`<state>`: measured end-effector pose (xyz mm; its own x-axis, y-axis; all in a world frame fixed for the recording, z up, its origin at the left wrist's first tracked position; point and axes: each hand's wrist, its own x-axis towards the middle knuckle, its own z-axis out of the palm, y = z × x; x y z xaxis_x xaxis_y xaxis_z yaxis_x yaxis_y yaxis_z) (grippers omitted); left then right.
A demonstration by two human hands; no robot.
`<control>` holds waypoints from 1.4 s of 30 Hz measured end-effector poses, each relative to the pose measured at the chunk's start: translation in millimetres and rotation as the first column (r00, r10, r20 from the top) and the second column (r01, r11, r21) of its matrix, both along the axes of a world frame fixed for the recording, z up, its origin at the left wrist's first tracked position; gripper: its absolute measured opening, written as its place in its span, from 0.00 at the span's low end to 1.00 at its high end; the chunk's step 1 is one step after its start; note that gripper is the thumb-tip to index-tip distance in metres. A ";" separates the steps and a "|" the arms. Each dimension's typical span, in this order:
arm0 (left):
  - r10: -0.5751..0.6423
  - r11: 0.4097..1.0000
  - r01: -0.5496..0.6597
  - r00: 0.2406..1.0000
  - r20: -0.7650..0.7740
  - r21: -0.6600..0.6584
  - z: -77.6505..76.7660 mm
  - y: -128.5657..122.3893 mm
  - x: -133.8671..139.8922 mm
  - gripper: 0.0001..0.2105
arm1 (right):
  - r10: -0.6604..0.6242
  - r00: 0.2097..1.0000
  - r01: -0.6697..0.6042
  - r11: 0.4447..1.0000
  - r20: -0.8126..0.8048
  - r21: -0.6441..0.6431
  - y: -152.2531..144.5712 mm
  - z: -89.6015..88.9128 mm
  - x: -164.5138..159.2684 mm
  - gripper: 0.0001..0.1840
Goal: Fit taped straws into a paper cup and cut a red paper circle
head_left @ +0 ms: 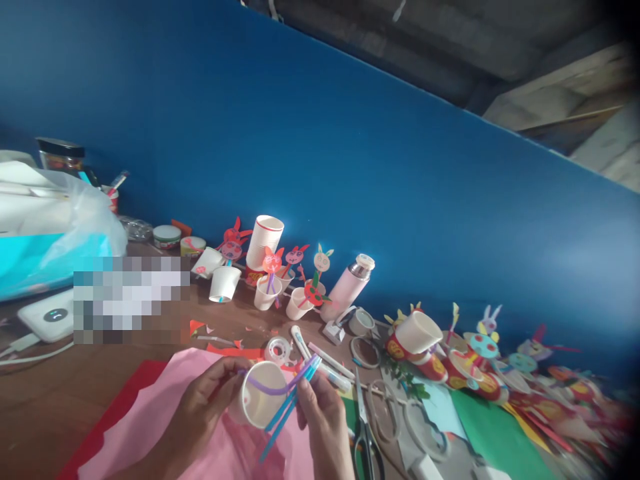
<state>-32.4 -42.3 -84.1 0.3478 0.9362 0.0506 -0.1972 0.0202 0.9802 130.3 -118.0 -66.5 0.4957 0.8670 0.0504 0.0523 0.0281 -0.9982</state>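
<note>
Blue wall (350, 167) behind a brown table (45, 407) strewn with craft items. Left hand (200, 407) — palm turned inward, fingers curled around a white paper cup (257, 397), thumb pressed on its rim. Right hand (325, 420) — fingers pressed together, pinching 2 blue straws (280, 417) and a purple straw (273, 387) that arcs across the cup mouth. Pink paper (165, 407) lies beneath both hands; scissors (367, 427) just right of the right fingers; pink flask (347, 287) beyond the fingertips.
</note>
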 end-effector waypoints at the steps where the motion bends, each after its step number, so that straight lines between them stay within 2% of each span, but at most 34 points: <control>1: -0.016 1.000 0.016 1.000 0.012 0.002 0.2 -1.5 0.2 0.09 | -0.008 0.999 0.008 1.000 -0.032 0.022 -0.4 1.2 -0.7 0.20; 7: -0.071 0.995 0.071 0.997 0.004 0.069 4.7 -7.5 0.6 0.10 | -0.023 0.988 0.033 0.997 -0.152 0.065 -2.7 7.5 -9.7 0.18; 10: -0.108 0.994 0.108 0.994 -0.005 0.028 8.5 -10.2 1.4 0.11 | -0.057 0.989 0.068 0.995 -0.139 0.077 -3.5 13.0 -14.3 0.19; 14: -0.107 0.993 0.108 0.994 0.027 -0.053 12.6 -12.5 3.3 0.11 | -0.132 0.991 0.133 0.986 -0.016 0.105 -5.7 19.3 -19.5 0.17; 17: -0.097 0.993 0.097 0.995 0.009 -0.061 12.5 -13.1 3.9 0.12 | -0.193 0.977 0.187 0.980 0.089 0.071 -7.5 18.8 -22.6 0.16; 23: -0.109 0.994 0.106 0.992 -0.068 -0.038 9.1 -15.3 3.3 0.12 | -0.164 0.946 0.160 0.986 0.280 0.037 -12.7 17.5 -28.4 0.15; 26: -0.141 0.990 0.141 0.986 -0.093 -0.007 10.7 -17.1 2.5 0.12 | -0.147 0.877 0.146 0.989 0.457 0.039 -17.0 20.1 -30.4 0.13; 30: -0.173 0.984 0.178 0.974 -0.146 0.019 13.4 -18.6 1.1 0.12 | -0.056 0.776 0.086 0.996 0.629 -0.017 -20.6 22.1 -30.5 0.12; 35: -0.213 0.977 0.215 0.965 -0.154 -0.001 11.8 -16.1 0.4 0.12 | -0.015 0.745 0.046 0.999 0.667 -0.028 -20.9 19.6 -29.8 0.13; 42: -0.241 0.969 0.225 0.949 -0.203 -0.097 9.7 -10.9 -0.8 0.12 | -0.150 0.685 0.138 0.988 0.713 0.075 -25.0 4.2 -33.8 0.09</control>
